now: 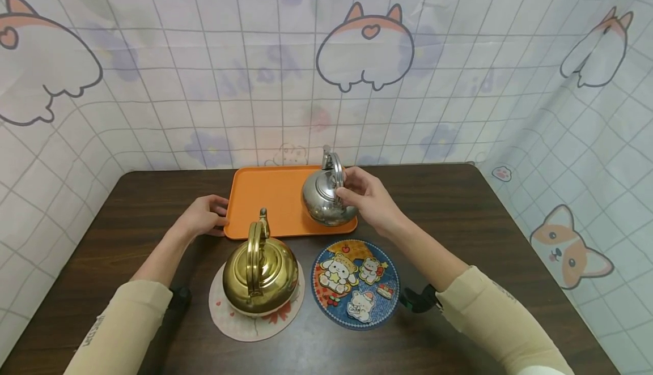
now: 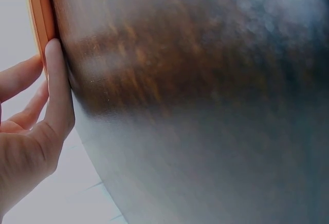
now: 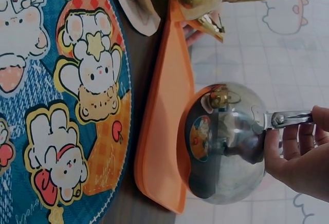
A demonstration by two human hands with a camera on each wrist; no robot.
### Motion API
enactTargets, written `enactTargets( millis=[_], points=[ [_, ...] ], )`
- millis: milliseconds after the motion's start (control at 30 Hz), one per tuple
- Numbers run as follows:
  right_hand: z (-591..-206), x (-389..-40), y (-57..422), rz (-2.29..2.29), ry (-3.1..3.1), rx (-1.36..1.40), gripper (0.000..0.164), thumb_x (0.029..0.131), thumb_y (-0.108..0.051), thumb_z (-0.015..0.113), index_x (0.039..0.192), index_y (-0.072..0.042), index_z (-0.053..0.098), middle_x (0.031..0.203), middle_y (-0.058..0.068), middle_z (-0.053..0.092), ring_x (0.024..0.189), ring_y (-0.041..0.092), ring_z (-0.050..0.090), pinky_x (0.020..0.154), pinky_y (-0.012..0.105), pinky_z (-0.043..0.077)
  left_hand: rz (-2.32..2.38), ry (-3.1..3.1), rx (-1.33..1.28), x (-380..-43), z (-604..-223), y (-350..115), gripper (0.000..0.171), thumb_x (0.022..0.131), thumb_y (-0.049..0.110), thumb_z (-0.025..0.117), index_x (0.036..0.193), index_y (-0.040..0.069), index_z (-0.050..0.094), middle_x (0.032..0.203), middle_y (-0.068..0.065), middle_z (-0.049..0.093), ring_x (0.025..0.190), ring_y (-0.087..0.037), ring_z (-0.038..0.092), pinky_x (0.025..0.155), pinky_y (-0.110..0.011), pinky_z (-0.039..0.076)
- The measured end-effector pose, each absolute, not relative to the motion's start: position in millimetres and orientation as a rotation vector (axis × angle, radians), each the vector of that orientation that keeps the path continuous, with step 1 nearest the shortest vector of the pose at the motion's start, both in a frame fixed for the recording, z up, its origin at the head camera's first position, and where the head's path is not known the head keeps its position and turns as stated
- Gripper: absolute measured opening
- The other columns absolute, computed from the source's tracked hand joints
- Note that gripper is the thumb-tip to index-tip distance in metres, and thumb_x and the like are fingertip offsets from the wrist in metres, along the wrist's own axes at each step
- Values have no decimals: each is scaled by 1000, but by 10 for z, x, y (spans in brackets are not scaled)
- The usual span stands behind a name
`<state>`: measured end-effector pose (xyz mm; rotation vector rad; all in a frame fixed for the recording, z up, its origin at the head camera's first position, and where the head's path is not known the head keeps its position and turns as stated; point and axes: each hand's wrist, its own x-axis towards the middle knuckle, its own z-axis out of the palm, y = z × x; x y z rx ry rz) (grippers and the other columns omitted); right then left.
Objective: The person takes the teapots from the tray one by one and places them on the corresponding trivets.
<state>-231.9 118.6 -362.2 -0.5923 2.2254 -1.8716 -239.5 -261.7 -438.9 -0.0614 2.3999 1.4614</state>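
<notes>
A silver kettle (image 1: 326,198) is at the right part of an orange tray (image 1: 275,194); its base is hidden, so I cannot tell if it touches the tray. My right hand (image 1: 369,196) grips the kettle's handle, the fingers curled round it in the right wrist view. At the tray's left edge my left hand (image 1: 206,215) touches the rim, its fingers fairly straight in the left wrist view. Nearer to me, a gold kettle (image 1: 261,278) stands on a pale round mat (image 1: 245,329) with its handle upright.
Right of the gold kettle lies a blue round mat (image 1: 336,312) with cartoon animals. Everything stands on a dark wooden table (image 1: 433,205). A white gridded curtain (image 1: 265,52) with corgi prints hangs behind the table and along both sides.
</notes>
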Motion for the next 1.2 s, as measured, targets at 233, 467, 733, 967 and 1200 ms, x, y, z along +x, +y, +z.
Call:
enactTargets(
  millis=[233,467,733,967,1200],
  points=[
    [-3607,-2259,1213,-1879,2222,-593,28,97,-10,58,122,1,53,120,22,56,104,29,57,86,44,52,1450,2413,-53,-2392,-4390,-2616,50,93,-4,56,139,-10,36,118,-29,47,90,-31,63,73,-39,58],
    [-3593,-2201,1242,-1888,2219,-618,28,97,-8,58,121,4,52,118,25,56,101,28,56,84,43,51,1453,2408,-57,-2393,-4394,-2617,50,93,-5,56,138,-10,36,118,-29,47,89,-30,63,73,-39,58],
    [-3582,-2152,1269,-1905,2210,-629,26,96,-8,58,119,4,53,116,24,56,100,28,56,83,40,52,1447,2417,-55,-2400,-4405,-2624,50,92,-5,56,138,-10,36,116,-28,48,89,-30,63,73,-39,58],
    [-3565,-2082,1290,-1925,2190,-619,25,96,-7,60,118,2,54,116,24,56,100,29,56,85,44,52,1447,2419,-52,-2397,-4403,-2630,50,93,-5,55,138,-10,36,118,-29,47,90,-30,63,73,-39,58],
    [-3557,-2042,1311,-1929,2202,-617,26,95,-7,60,118,3,54,117,24,56,100,29,57,84,44,53,1446,2417,-36,-2390,-4404,-2634,50,94,-4,55,139,-10,35,119,-29,47,89,-30,63,73,-39,58]
  ],
)
